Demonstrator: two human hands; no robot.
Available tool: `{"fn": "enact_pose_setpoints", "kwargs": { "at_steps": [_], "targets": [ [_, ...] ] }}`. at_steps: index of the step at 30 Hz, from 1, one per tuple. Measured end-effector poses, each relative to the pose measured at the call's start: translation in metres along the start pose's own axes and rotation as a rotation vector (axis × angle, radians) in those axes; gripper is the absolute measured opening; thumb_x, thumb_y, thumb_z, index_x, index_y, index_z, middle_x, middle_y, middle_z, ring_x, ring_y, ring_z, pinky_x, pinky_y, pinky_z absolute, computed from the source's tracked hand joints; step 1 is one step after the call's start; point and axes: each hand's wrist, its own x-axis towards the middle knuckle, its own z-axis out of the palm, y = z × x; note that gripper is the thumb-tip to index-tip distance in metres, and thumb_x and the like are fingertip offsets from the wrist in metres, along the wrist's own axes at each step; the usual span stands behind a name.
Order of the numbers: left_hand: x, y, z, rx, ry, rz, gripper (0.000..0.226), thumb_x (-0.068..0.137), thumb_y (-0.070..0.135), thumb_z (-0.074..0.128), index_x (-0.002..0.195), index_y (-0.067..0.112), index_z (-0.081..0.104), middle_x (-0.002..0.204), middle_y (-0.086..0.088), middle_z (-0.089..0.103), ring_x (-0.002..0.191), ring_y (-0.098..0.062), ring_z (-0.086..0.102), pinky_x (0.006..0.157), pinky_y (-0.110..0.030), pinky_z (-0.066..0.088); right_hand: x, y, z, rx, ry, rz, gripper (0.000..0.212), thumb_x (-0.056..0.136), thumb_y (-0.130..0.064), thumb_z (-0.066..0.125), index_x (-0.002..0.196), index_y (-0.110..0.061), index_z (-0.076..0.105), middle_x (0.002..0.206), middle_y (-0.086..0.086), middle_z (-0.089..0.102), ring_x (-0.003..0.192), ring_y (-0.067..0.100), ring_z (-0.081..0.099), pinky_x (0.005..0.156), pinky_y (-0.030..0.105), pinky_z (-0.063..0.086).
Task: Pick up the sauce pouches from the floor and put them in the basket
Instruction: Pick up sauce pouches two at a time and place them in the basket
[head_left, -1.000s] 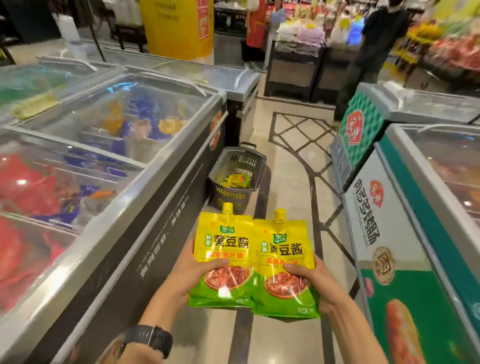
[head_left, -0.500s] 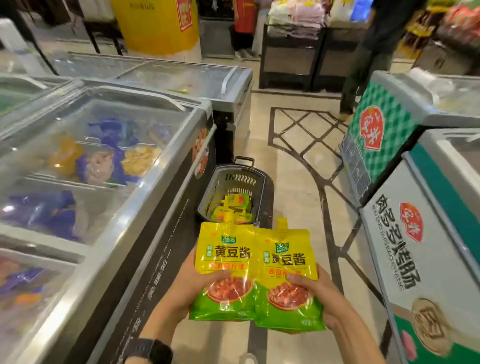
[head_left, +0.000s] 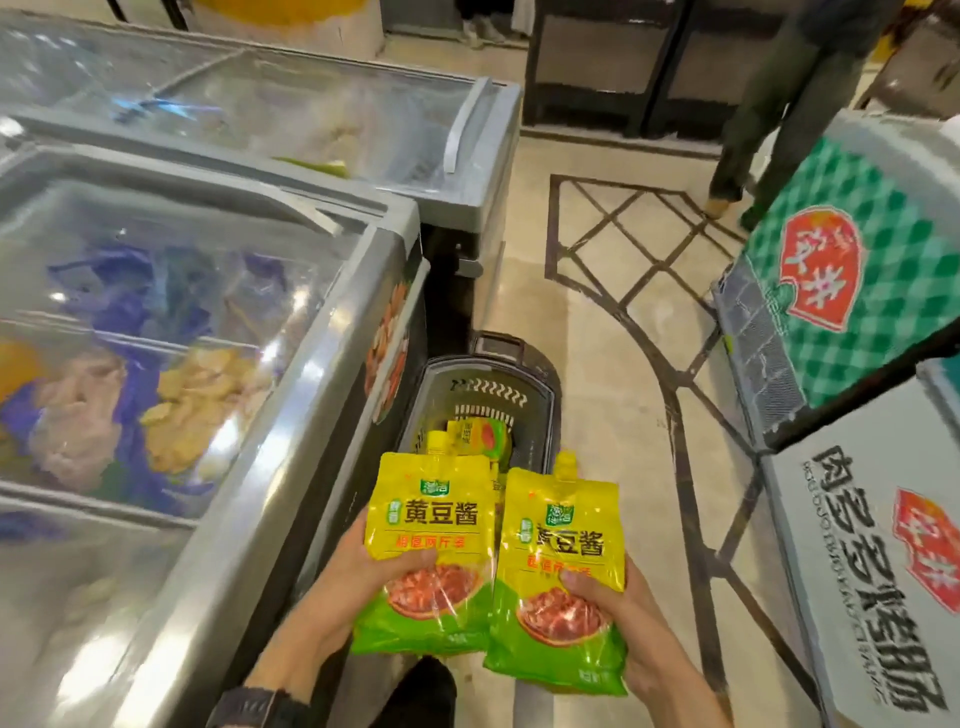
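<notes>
Head view, lower centre: left hand (head_left: 353, 574) grips one yellow-green sauce pouch (head_left: 431, 519) by its lower half, thumb across the front. The right hand (head_left: 641, 642) grips a second pouch (head_left: 563, 566) the same way, both upright with spouts up, edges overlapping slightly. Just above them in frame, grey basket (head_left: 546, 387) stands on the tiled floor (head_left: 597, 322) against the glass-topped freezer (head_left: 218, 332) at left, with more pouches (head_left: 475, 436) lying inside it. A dark watch (head_left: 260, 706) is on the left wrist, a printed freezer cabinet (head_left: 872, 545) is at right, and another person's legs (head_left: 769, 114) are at upper right.
</notes>
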Motion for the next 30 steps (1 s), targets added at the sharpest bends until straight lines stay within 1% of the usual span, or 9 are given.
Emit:
{"fn": "enact_pose_setpoints", "kwargs": {
  "at_steps": [3,8,10,14,18,21,25,28,30],
  "targets": [
    [0.061,0.016,-0.023,0.039,-0.012,-0.062,0.089,0.047,0.023,0.095,0.127,0.016,0.056,0.112,-0.011,0.075,0.103,-0.029,0.072,0.085,-0.039,0.057,0.06,-0.011,0.022,-0.025,0.028,0.054,0.108,0.013,-0.037,0.1,0.112,-0.018,0.062,0.1,0.01,0.077,0.09,0.029,0.075,0.08,0.043,0.059],
    [0.158,0.014,-0.046,0.134,-0.01,-0.139,0.086,0.049,0.025,0.097,0.125,0.021,0.056,0.11,-0.003,0.076,0.101,-0.02,0.073,0.081,-0.028,0.057,0.154,-0.003,0.034,-0.048,0.078,0.163,0.103,0.035,-0.028,0.096,0.128,-0.013,0.056,0.11,0.013,0.075,0.102,0.033,0.071,0.096,0.056,0.052],
    [0.201,-0.004,-0.052,0.161,0.004,-0.156,0.082,0.053,0.027,0.098,0.124,0.025,0.055,0.108,0.005,0.076,0.097,-0.011,0.073,0.08,-0.024,0.056,0.198,0.009,0.029,-0.06,0.1,0.194,0.099,0.042,-0.025,0.095,0.131,-0.016,0.054,0.111,0.011,0.074,0.102,0.033,0.071,0.095,0.057,0.052],
    [0.288,-0.072,-0.064,0.186,0.095,-0.214,0.107,0.032,0.046,0.098,0.127,0.026,0.054,0.108,0.005,0.076,0.098,-0.013,0.073,0.093,-0.04,0.054,0.302,0.046,0.014,-0.174,0.126,0.206,0.08,0.055,-0.011,0.093,0.126,-0.016,0.059,0.104,0.006,0.077,0.093,0.028,0.074,0.084,0.048,0.059],
    [0.38,-0.144,-0.066,0.2,0.165,-0.248,0.072,0.056,0.014,0.096,0.117,0.025,0.06,0.101,0.002,0.078,0.092,-0.013,0.074,0.079,-0.031,0.059,0.402,0.091,-0.008,-0.334,0.122,0.162,0.068,0.067,-0.009,0.088,0.127,-0.017,0.058,0.107,0.003,0.076,0.098,0.026,0.073,0.093,0.054,0.055],
    [0.444,-0.193,-0.07,0.236,0.163,-0.231,0.067,0.068,-0.001,0.085,0.124,0.025,0.056,0.106,0.003,0.075,0.091,-0.004,0.073,0.073,-0.019,0.058,0.465,0.115,-0.016,-0.653,0.122,0.027,0.065,0.067,-0.03,0.087,0.125,-0.028,0.058,0.108,-0.007,0.075,0.099,0.019,0.071,0.093,0.047,0.054],
    [0.506,-0.248,-0.079,0.285,0.177,-0.232,0.093,0.06,0.003,0.093,0.14,0.015,0.048,0.122,-0.005,0.07,0.11,-0.021,0.068,0.099,-0.043,0.052,0.541,0.117,-0.017,-1.197,0.075,-0.04,0.076,0.076,-0.034,0.082,0.143,-0.029,0.046,0.115,0.003,0.071,0.107,0.03,0.064,0.09,0.038,0.05],
    [0.539,-0.275,-0.083,0.324,0.114,-0.217,0.107,0.053,-0.006,0.093,0.145,0.01,0.041,0.12,-0.005,0.066,0.109,-0.018,0.063,0.102,-0.04,0.048,0.607,0.109,-0.012,-1.418,-0.135,-0.033,0.083,0.075,-0.039,0.081,0.147,-0.032,0.039,0.134,0.007,0.062,0.123,0.031,0.057,0.101,0.04,0.045],
    [0.55,-0.292,-0.088,0.339,0.039,-0.227,0.118,0.042,0.015,0.093,0.147,0.011,0.039,0.121,-0.001,0.066,0.107,-0.009,0.063,0.098,-0.03,0.049,0.653,0.108,-0.002,-1.544,-0.314,-0.049,0.09,0.075,-0.039,0.082,0.151,-0.028,0.036,0.145,0.007,0.053,0.132,0.029,0.05,0.108,0.038,0.04]
  ]
}}
